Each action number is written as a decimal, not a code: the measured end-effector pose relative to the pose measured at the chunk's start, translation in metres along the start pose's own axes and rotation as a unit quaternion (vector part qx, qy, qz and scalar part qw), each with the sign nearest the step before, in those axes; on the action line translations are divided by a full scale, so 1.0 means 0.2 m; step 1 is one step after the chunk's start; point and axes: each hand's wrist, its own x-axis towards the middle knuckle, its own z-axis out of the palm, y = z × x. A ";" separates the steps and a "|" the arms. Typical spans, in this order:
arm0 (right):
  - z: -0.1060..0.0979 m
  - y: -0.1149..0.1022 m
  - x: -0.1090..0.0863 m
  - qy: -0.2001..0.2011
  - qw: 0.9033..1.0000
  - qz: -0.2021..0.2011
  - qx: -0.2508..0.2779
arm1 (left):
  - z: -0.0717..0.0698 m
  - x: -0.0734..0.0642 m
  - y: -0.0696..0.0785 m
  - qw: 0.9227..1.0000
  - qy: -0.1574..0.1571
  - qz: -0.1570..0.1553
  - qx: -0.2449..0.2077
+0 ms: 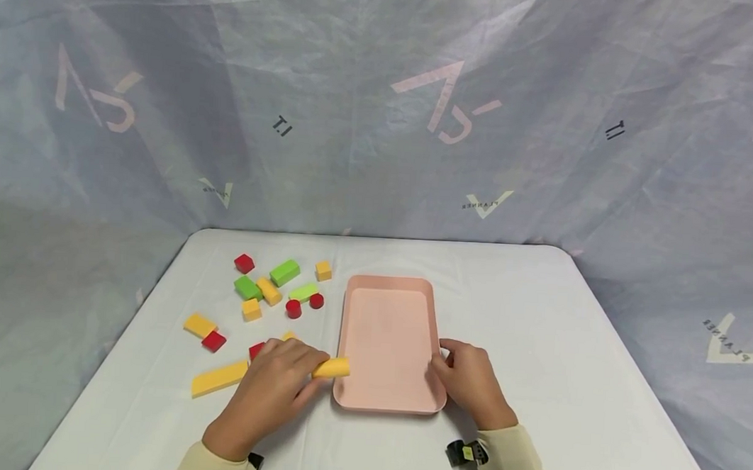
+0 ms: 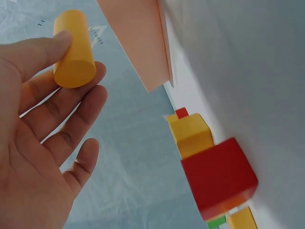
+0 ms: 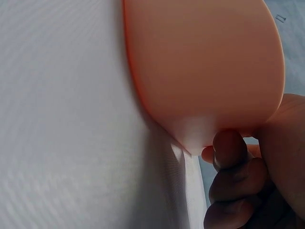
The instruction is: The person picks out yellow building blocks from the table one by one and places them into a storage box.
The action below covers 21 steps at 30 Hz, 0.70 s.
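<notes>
On a white tabletop (image 1: 539, 307), a pink tray (image 1: 390, 331) was apparently gripped by the partly hidden right hand (image 1: 469, 382); at its left rim, the left hand (image 1: 276, 379) pinched a yellow cylinder (image 1: 334, 368), likely light and stiff, best held mid-length

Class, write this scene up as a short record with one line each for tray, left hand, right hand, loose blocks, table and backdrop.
Tray: pink, rectangular, on the table
Left hand: holding a yellow cylinder
Right hand: gripping the tray's right side
Loose blocks: red, green, yellow; left of the tray
Table: white
Backdrop: grey, printed
</notes>
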 end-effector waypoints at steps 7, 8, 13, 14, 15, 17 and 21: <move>0.00 0.00 0.00 0.002 1.000 -0.003 -0.007 | 0.01 0.02 0.03 1.000 0.004 0.012 -0.003; 0.00 0.01 0.00 0.002 1.000 -0.003 -0.007 | 0.02 0.03 0.03 1.000 0.003 0.011 -0.004; 0.00 0.00 0.00 0.003 1.000 0.000 -0.005 | 0.03 0.04 0.05 1.000 0.002 0.010 -0.009; 0.00 0.00 0.00 0.002 1.000 0.001 -0.004 | 0.04 0.04 0.05 1.000 0.004 0.010 -0.011; 0.00 0.00 0.00 0.001 1.000 0.003 -0.002 | 0.04 0.04 0.05 1.000 0.005 0.013 -0.011; 0.00 0.00 0.00 0.001 1.000 0.005 -0.001 | 0.05 0.05 0.06 1.000 0.005 0.017 -0.010; 0.00 0.00 0.00 0.001 1.000 0.003 0.002 | 0.07 0.06 0.07 1.000 -0.013 0.015 -0.002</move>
